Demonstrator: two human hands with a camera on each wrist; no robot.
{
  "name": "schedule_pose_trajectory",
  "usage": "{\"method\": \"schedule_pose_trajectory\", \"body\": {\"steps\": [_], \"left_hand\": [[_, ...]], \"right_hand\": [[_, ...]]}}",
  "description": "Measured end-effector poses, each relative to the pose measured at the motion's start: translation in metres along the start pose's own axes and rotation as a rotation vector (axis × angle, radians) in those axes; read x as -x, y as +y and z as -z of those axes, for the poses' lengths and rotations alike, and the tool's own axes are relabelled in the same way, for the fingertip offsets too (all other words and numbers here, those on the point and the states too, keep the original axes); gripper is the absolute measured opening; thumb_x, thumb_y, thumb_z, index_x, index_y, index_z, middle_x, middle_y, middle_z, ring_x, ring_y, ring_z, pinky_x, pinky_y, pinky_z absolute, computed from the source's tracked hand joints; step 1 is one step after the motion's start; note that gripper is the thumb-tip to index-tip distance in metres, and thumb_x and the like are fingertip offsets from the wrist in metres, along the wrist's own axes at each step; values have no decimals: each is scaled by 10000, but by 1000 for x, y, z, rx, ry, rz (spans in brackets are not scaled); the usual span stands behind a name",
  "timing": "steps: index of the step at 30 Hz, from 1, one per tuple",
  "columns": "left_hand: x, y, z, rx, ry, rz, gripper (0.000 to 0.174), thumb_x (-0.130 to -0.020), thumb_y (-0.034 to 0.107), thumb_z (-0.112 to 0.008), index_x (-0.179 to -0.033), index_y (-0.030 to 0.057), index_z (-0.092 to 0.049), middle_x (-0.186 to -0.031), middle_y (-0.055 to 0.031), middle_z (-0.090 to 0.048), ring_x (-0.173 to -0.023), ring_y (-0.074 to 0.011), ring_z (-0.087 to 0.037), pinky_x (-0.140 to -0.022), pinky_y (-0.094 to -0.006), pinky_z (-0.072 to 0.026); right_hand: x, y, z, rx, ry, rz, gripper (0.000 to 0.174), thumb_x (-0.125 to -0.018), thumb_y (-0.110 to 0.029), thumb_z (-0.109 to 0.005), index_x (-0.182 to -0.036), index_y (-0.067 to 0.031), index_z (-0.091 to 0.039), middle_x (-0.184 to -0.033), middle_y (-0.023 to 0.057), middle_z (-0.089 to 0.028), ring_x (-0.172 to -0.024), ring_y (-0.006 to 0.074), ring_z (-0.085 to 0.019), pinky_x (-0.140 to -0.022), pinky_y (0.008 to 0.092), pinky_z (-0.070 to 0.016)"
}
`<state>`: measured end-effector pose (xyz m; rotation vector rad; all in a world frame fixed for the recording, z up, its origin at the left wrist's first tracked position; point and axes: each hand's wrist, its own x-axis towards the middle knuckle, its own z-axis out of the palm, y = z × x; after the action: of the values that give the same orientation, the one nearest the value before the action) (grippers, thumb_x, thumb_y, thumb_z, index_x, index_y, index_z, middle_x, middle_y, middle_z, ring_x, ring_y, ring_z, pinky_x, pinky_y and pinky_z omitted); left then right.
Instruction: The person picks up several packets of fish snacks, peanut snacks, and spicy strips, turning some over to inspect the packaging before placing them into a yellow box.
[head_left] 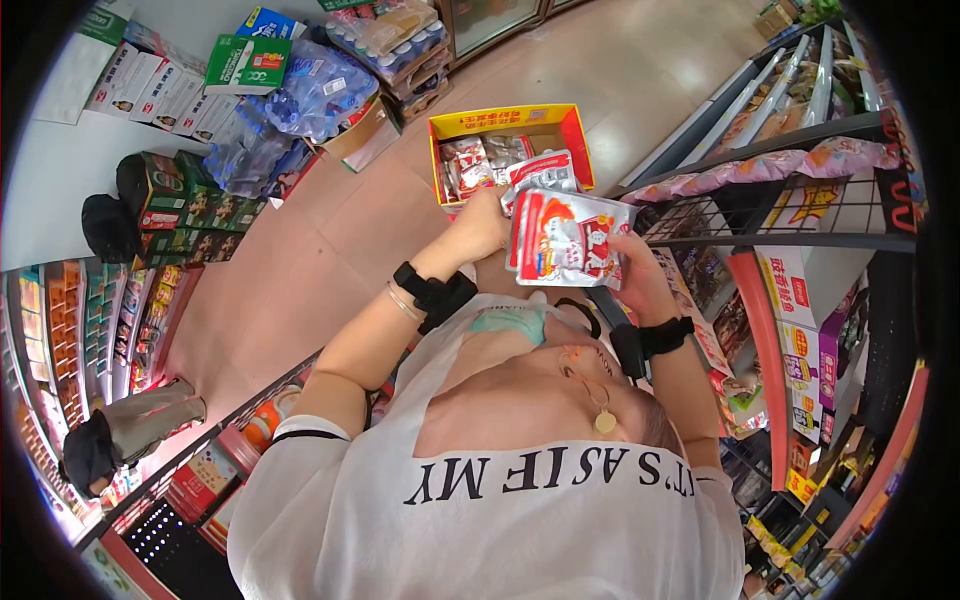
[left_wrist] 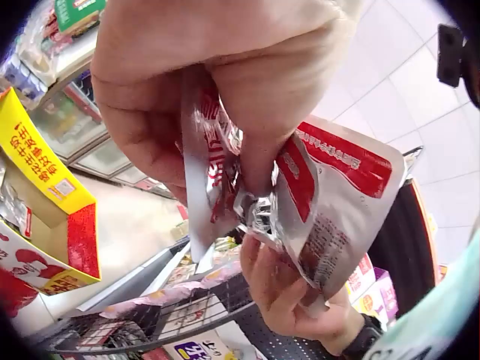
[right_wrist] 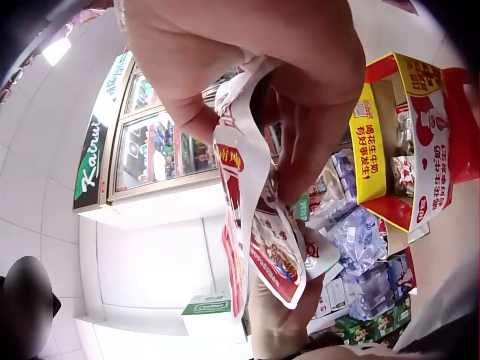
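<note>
Silver, red and white food pouches (head_left: pixel 570 240) are held in front of the chest, fanned and overlapping. My right hand (head_left: pixel 645 280) grips the front ones by their edge, thumb on the printed face. Across from it, my left hand (head_left: pixel 482 228) pinches another silver-and-red pouch (left_wrist: pixel 206 161) between thumb and curled fingers. Seen from the left wrist, the right hand (left_wrist: pixel 289 296) holds the pouches from below. In the right wrist view the large right hand (right_wrist: pixel 262 67) grips their top, with the left hand (right_wrist: pixel 281 311) beneath. Just beyond is a yellow-and-red carton (head_left: pixel 510 117) with similar pouches inside.
Wire shelving (head_left: pixel 780 210) with packaged goods runs along the right. Shrink-wrapped bottles (head_left: pixel 320 90) and stacked cartons (head_left: pixel 190 210) stand at the left. A tiled floor (head_left: pixel 300 250) lies between. Glass-door fridges (right_wrist: pixel 161 135) show in the right wrist view.
</note>
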<state>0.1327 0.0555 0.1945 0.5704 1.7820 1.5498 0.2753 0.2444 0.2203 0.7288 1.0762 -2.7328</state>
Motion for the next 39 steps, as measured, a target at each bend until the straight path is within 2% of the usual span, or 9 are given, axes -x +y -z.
{"method": "schedule_pose_trajectory", "body": {"steps": [2,15,21,22,25,27,32,37,39], "left_hand": [[5,2,15,-88,-89,-4,253,-760,102,-671,-952,-52,-607,-879,-102,-654,-789,-127,-587,-729,-286,-478],[-6,-15,85,180,-118,126,339,-876,155,-553,-1169,-7,-497,-1056,-51,-596,-944,-107,-559,-825,-266,-451],[-14,-38,93,426,39,240,369,-918,295,-491,-1179,34,-485,-1096,-60,-590,-963,-125,-569,-835,-279,-447],[-15,-39,92,429,43,244,369,-918,295,-491,-1179,34,-485,-1096,-60,-590,-963,-125,-569,-835,-279,-447],[-21,-37,91,638,58,350,457,-914,422,-445,-1178,51,-484,-1121,-67,-581,-986,-146,-573,-837,-299,-463],[-26,-32,86,774,109,360,540,-898,514,-402,-1180,61,-485,-1130,-73,-576,-991,-156,-578,-845,-316,-475],[-44,-43,92,658,117,485,366,-830,245,-629,-1125,62,-514,-1047,-54,-602,-929,-137,-597,-810,-284,-495],[-74,-83,91,760,257,536,316,-829,194,-625,-1085,33,-533,-991,-63,-614,-875,-153,-609,-753,-304,-512],[-86,-96,94,821,332,566,301,-826,179,-627,-1070,26,-540,-977,-67,-616,-853,-161,-613,-732,-314,-516]], "right_hand": [[-12,9,-5,90,-9,-16,365,-779,-61,-628,-1114,15,-505,-1041,95,-607,-913,159,-607,-826,312,-486],[-57,12,-34,204,135,203,354,-756,-19,-647,-1080,1,-506,-976,85,-604,-854,143,-608,-742,267,-499],[-76,22,-46,992,406,769,267,-732,-17,-653,-964,-16,-521,-922,66,-606,-781,89,-570,-659,260,-476],[-72,20,-59,1166,412,758,261,-683,-2,-655,-894,-19,-503,-977,100,-612,-828,159,-609,-695,286,-483],[-90,27,-56,1553,164,1079,293,-617,19,-640,-862,-21,-486,-1044,123,-600,-879,265,-612,-724,324,-487],[-102,28,-54,1630,67,1068,266,-607,3,-607,-845,-33,-494,-1084,121,-585,-918,322,-579,-745,352,-485],[-135,23,-45,1875,-221,1192,105,-731,-86,-528,-823,-47,-497,-1104,106,-570,-1002,268,-564,-770,350,-484],[-171,11,-23,1844,-332,1149,117,-726,-80,-539,-833,-55,-501,-1096,108,-567,-984,268,-566,-750,350,-488],[-185,10,-6,1818,-216,972,164,-691,-47,-559,-845,-65,-503,-1117,106,-558,-982,280,-561,-742,349,-489]]}}
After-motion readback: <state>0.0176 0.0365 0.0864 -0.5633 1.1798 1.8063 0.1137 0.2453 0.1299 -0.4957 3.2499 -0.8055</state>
